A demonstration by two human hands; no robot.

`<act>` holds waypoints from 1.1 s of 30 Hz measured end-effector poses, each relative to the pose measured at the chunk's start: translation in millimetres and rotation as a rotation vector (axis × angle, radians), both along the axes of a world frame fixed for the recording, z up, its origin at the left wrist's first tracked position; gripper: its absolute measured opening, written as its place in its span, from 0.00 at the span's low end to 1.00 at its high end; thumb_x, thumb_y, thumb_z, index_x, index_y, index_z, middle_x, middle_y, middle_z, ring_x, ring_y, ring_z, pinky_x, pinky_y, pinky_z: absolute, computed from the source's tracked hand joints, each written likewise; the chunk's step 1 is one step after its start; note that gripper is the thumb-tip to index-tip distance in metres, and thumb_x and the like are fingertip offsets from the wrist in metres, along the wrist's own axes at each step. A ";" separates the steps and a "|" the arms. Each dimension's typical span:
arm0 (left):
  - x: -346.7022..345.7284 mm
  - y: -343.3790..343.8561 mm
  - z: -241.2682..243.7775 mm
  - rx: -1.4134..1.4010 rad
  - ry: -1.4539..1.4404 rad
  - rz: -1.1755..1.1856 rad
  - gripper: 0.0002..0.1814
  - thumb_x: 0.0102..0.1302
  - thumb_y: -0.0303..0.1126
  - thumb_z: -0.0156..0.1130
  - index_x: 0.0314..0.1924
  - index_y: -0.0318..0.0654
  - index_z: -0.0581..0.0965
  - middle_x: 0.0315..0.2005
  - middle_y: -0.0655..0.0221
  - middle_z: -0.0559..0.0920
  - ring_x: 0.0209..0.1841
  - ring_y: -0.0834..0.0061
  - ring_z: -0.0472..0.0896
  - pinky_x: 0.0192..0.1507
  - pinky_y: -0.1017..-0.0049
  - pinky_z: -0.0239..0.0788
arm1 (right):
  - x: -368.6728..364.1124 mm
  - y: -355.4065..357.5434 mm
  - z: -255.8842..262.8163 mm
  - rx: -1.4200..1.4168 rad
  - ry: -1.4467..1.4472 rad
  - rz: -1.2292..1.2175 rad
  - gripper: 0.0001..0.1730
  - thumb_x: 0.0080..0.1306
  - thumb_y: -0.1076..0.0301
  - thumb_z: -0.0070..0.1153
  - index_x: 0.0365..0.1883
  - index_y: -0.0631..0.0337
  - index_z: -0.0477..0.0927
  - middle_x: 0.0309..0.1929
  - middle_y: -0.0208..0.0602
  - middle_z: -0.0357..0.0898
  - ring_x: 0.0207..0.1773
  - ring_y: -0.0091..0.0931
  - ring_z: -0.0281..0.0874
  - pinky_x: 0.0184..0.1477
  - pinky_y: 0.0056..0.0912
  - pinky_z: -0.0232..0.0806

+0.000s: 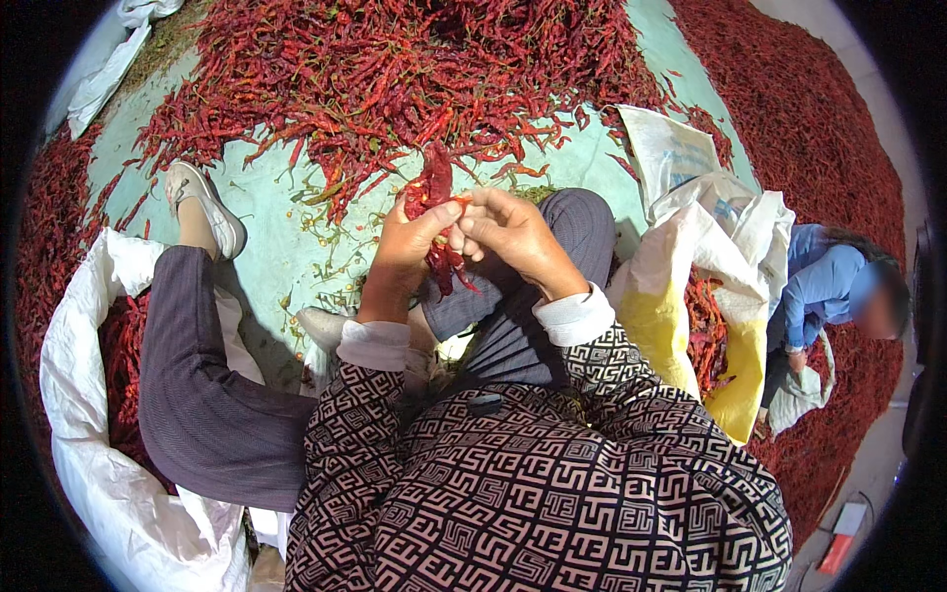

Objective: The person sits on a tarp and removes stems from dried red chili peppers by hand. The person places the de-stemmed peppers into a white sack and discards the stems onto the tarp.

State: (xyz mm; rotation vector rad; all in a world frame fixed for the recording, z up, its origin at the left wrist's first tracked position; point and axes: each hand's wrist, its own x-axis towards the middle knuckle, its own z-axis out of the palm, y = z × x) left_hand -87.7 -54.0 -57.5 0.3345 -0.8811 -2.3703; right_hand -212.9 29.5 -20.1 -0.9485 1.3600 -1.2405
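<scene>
My left hand [409, 235] grips a small bunch of dried red chili peppers [438, 176], which stick out above and below the fist. Close against it, my right hand [509, 228] has its thumb and fingertips pinched around the end of a chili [460, 200]. The fingers partly hide that end, so its stem cannot be made out. Beyond both hands spreads a large heap of red chilies [414, 81] with stems on many of them. Broken stems and pale seeds [331, 257] litter the light green ground sheet [259, 194] below the heap.
At my left leg stands an open white woven sack [74, 370] holding chilies. A white and yellow sack [655, 318] with chilies inside is by my right knee. Further right, a person in blue [817, 277] bends beside another wide chili pile [821, 133].
</scene>
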 end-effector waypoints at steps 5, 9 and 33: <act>21.3 -21.3 16.2 -0.142 -0.042 0.266 0.10 0.61 0.33 0.52 0.35 0.32 0.74 0.18 0.68 0.75 0.18 0.79 0.72 0.22 0.79 0.64 | -9.4 41.4 80.7 -0.038 0.472 -0.277 0.08 0.60 0.71 0.52 0.39 0.61 0.76 0.30 0.26 0.75 0.30 0.16 0.73 0.32 0.17 0.65; 67.3 -84.6 -48.8 0.341 0.361 0.533 0.09 0.57 0.23 0.56 0.39 0.34 0.71 0.25 0.70 0.74 0.29 0.75 0.73 0.37 0.70 0.67 | -94.0 158.6 152.8 0.117 1.098 -0.651 0.11 0.61 0.74 0.51 0.43 0.65 0.75 0.39 0.32 0.76 0.37 0.19 0.73 0.39 0.18 0.66; 73.5 -68.6 -65.3 0.186 -0.247 0.692 0.06 0.56 0.26 0.56 0.33 0.36 0.69 0.19 0.70 0.71 0.14 0.79 0.67 0.16 0.77 0.61 | -10.3 -66.8 -171.7 -0.056 1.162 0.482 0.07 0.54 0.70 0.48 0.29 0.64 0.72 0.31 0.50 0.72 0.36 0.46 0.71 0.39 0.45 0.65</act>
